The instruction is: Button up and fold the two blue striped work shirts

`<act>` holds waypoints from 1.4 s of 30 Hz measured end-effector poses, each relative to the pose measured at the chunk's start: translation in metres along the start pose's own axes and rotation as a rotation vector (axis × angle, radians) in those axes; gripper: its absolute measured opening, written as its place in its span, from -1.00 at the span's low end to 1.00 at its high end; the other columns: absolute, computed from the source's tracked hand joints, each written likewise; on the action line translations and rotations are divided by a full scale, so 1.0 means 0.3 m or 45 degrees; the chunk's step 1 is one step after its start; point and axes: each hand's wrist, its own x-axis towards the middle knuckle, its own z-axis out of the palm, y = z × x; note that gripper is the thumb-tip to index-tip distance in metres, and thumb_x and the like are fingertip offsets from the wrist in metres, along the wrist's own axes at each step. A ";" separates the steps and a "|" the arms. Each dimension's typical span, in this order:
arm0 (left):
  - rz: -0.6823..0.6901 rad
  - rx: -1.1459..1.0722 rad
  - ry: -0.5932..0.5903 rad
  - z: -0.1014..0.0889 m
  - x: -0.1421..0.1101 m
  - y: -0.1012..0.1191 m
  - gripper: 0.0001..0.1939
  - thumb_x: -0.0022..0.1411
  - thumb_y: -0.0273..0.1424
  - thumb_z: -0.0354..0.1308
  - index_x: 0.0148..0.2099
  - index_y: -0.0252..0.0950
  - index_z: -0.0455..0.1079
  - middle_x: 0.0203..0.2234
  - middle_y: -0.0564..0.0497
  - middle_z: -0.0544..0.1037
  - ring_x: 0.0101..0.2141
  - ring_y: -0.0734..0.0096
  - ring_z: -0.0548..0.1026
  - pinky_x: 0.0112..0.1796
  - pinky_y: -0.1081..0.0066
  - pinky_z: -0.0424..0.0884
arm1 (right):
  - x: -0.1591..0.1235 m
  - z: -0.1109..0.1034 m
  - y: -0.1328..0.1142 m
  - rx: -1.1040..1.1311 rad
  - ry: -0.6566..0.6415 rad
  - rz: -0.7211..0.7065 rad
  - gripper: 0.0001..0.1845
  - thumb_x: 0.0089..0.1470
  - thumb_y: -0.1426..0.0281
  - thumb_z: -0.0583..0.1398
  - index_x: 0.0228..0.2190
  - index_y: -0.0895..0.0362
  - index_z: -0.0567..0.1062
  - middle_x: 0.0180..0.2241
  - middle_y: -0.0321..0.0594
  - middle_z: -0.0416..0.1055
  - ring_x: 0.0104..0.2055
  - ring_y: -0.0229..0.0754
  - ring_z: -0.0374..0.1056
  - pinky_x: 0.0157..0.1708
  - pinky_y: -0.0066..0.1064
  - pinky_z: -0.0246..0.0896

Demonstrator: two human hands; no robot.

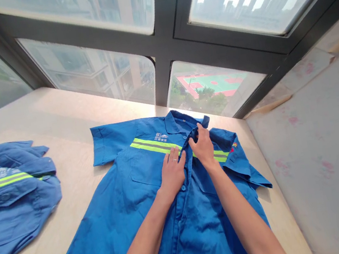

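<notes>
Two blue shirts (pixel 130 206) beneath grey windows (pixel 240 47).

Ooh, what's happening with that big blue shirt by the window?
A person is handling a blue short-sleeved work shirt spread out on a pale surface. The right hand grips the front edge just below the collar, and the left hand rests on the chest, by the yellow-green stripe. Buttons show down the front. Another blue garment lies rumpled off to the left, untouched.
</notes>
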 end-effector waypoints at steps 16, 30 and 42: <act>-0.147 -0.277 0.126 -0.010 0.011 -0.003 -0.42 0.20 -0.50 0.02 0.28 -0.42 0.27 0.23 -0.22 0.34 0.26 0.12 0.24 0.26 0.13 0.11 | 0.059 0.053 0.071 -0.076 -0.008 -0.335 -0.64 0.15 0.53 0.05 -0.26 0.07 0.64 -0.21 -0.12 0.35 -0.25 -0.16 0.29 -0.31 -0.42 0.23; -0.281 -0.201 -0.092 -0.066 0.394 -0.087 -0.63 0.34 -0.45 -0.02 0.11 -0.22 0.47 -0.08 -0.10 0.57 -0.05 0.26 0.51 -0.07 0.39 0.38 | 0.053 0.101 0.101 0.192 -0.117 -0.176 -0.76 0.20 0.43 0.16 -0.20 0.08 0.63 -0.28 -0.19 0.44 -0.24 -0.18 0.39 -0.26 -0.44 0.25; -0.201 -0.347 0.122 0.037 0.395 -0.100 -0.78 0.31 -0.42 0.07 -0.16 -0.23 0.56 -0.22 -0.09 0.57 -0.15 0.20 0.49 -0.13 0.31 0.37 | 0.053 0.107 0.118 0.359 -0.044 -0.287 -0.74 0.19 0.44 0.15 -0.19 0.05 0.64 -0.29 -0.19 0.34 -0.26 -0.20 0.33 -0.21 -0.38 0.31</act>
